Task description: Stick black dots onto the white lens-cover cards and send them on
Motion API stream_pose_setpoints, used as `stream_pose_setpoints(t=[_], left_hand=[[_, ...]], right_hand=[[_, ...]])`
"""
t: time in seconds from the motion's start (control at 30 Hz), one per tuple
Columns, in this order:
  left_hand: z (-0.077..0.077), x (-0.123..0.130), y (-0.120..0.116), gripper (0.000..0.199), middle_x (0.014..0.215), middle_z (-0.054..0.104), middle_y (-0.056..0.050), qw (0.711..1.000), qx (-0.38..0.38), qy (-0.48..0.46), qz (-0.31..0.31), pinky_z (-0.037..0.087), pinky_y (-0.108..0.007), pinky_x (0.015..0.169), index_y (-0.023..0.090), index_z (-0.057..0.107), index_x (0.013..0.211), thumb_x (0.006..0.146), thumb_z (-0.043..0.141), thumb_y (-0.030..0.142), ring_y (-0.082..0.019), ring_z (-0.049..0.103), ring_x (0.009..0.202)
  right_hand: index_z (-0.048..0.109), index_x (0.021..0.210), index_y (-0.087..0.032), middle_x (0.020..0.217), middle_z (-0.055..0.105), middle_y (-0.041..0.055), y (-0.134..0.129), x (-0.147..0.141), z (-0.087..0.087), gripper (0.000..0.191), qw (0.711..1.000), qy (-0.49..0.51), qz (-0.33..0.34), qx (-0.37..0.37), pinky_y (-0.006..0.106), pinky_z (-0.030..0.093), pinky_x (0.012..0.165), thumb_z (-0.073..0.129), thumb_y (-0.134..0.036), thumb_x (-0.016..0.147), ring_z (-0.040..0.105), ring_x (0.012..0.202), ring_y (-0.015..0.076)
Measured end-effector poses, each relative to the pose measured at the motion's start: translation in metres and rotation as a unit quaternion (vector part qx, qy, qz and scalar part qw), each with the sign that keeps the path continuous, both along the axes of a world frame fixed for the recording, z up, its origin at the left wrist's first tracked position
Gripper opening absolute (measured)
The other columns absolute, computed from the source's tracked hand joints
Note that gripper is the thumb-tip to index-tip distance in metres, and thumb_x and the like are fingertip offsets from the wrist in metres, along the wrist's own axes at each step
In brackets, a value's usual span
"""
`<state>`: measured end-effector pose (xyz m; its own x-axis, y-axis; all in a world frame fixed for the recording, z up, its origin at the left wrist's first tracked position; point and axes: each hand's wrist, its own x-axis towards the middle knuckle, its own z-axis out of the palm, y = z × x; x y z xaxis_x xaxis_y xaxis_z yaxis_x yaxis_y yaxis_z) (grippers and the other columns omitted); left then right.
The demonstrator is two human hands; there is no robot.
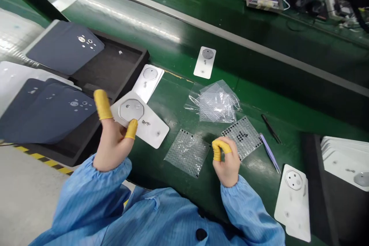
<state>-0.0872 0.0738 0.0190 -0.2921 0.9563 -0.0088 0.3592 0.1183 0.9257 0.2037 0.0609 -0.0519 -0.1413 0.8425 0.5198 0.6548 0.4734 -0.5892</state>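
My left hand (115, 134), with yellow finger cots on thumb and index finger, grips a white phone back cover (152, 128) by one end. The cover has a grey octagonal camera plate, and it tilts above the bench. My right hand (226, 159), also in yellow finger cots, has thumb and index finger pinched together; whatever is between them is too small to make out. Beside it lies a clear bubble-patterned sheet (245, 138) with small black dots. Another such sheet (187, 153), with fewer dots, lies between my hands.
Clear plastic bags (217, 103) lie farther back. Black tweezers (271, 128) and purple tweezers (270, 153) rest at right. More white covers (292, 203) lie on the green bench (173, 96). A black tray (127, 54) with dark sheets is at left, another tray (317, 184) at right.
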Motion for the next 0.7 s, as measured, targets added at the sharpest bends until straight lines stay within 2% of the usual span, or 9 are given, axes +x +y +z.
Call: stream_pose_setpoints(t=[0.07,0.13,0.2,0.23,0.3,0.37,0.5,0.7], left_hand=[[0.011,0.016,-0.006,0.093,0.084,0.072,-0.001,1.0,-0.003,-0.002,-0.01,0.056,-0.031,0.078,0.018,-0.001,0.151,0.086,0.065,0.027,-0.021,0.07,0.079],[0.017,0.041,-0.009,0.091,0.076,0.072,0.001,0.994,-0.025,-0.067,-0.08,0.057,-0.028,0.068,0.02,-0.002,0.151,0.088,0.063,0.03,-0.019,0.069,0.068],[0.02,0.066,-0.012,0.083,0.08,0.075,-0.001,0.97,-0.063,-0.171,-0.16,0.059,-0.026,0.065,0.022,0.007,0.15,0.088,0.061,0.032,-0.019,0.071,0.069],[0.02,0.077,-0.013,0.075,0.083,0.076,-0.002,0.958,-0.081,-0.208,-0.182,0.059,-0.026,0.065,0.022,0.017,0.148,0.088,0.061,0.033,-0.019,0.072,0.071],[0.019,0.093,-0.016,0.057,0.088,0.076,-0.004,0.947,-0.094,-0.237,-0.196,0.059,-0.025,0.07,0.02,0.039,0.138,0.088,0.062,0.032,-0.019,0.073,0.077],[0.018,0.1,-0.017,0.046,0.093,0.077,-0.005,0.95,-0.082,-0.235,-0.186,0.059,-0.024,0.076,0.019,0.05,0.13,0.087,0.063,0.03,-0.02,0.073,0.085],[0.02,0.101,-0.018,0.045,0.096,0.077,-0.004,0.956,-0.064,-0.226,-0.175,0.059,-0.024,0.076,0.02,0.052,0.131,0.088,0.062,0.03,-0.02,0.073,0.088],[0.021,0.102,-0.016,0.036,0.098,0.077,-0.004,0.959,-0.06,-0.187,-0.204,0.059,-0.022,0.071,0.019,0.059,0.124,0.088,0.061,0.026,-0.021,0.073,0.087]], right_hand=[[0.057,0.107,-0.023,0.093,0.061,0.0073,0.004,-0.003,0.022,0.027,1.0,0.0,-0.012,0.024,0.047,0.051,0.091,0.052,-0.007,0.086,0.061,0.088,0.0204],[0.057,0.108,-0.025,0.092,0.062,0.0061,0.008,-0.01,0.046,0.029,0.999,-0.009,-0.012,0.049,0.049,0.049,0.095,0.052,-0.007,0.085,0.061,0.086,0.0199],[0.056,0.108,-0.026,0.092,0.065,0.005,0.01,-0.018,0.063,0.031,0.997,-0.026,-0.004,0.066,0.05,0.046,0.098,0.053,-0.007,0.085,0.062,0.085,0.0191],[0.056,0.109,-0.026,0.093,0.066,0.0049,0.011,-0.021,0.069,0.032,0.997,-0.035,0.004,0.073,0.05,0.045,0.1,0.053,-0.006,0.084,0.063,0.086,0.0189],[0.057,0.11,-0.025,0.099,0.068,0.0055,0.009,-0.024,0.073,0.033,0.995,-0.051,0.03,0.076,0.052,0.042,0.104,0.051,-0.006,0.085,0.063,0.092,0.0194],[0.058,0.112,-0.025,0.106,0.068,0.0059,0.004,-0.022,0.071,0.034,0.994,-0.064,0.055,0.066,0.055,0.037,0.108,0.049,-0.006,0.085,0.062,0.101,0.0209],[0.058,0.116,-0.028,0.121,0.064,0.0072,-0.008,-0.016,0.07,0.035,0.993,-0.09,0.066,0.035,0.059,0.031,0.111,0.053,-0.012,0.084,0.058,0.117,0.0255],[0.055,0.124,-0.025,0.135,0.055,0.0123,-0.008,-0.013,0.071,0.041,0.993,-0.08,0.089,0.011,0.06,0.036,0.107,0.053,-0.018,0.083,0.052,0.126,0.0313]])
